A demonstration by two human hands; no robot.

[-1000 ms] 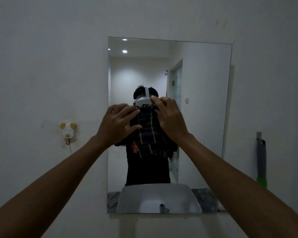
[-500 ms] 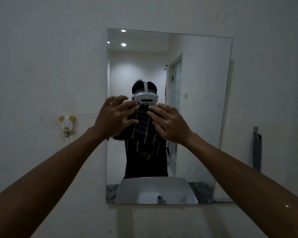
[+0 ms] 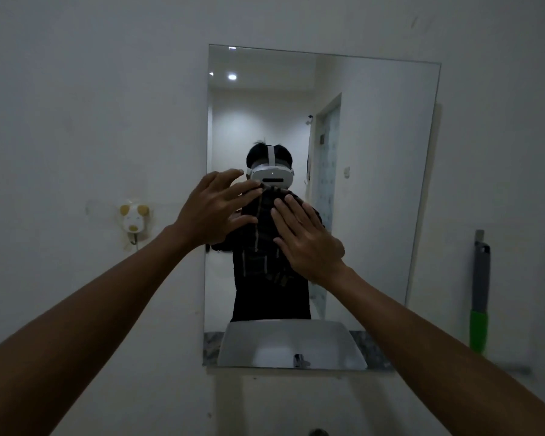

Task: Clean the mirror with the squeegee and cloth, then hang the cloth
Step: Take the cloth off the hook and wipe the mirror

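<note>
Dim room. A dark striped cloth [image 3: 266,237] was pressed flat against the middle of the mirror [image 3: 375,184] by both hands. Left hand [image 3: 216,212]: fingers straight and spread, nothing gripped. Right hand [image 3: 306,237]: fingers straight, laid on the cloth. The squeegee [image 3: 480,291] was parked upright against the wall, right of the mirror, well apart. Judged: wiping stage. Even pressure and overlapping passes toward the edges would be advised. A pig-shaped hook [image 3: 134,218] was noted left of the mirror.
</note>
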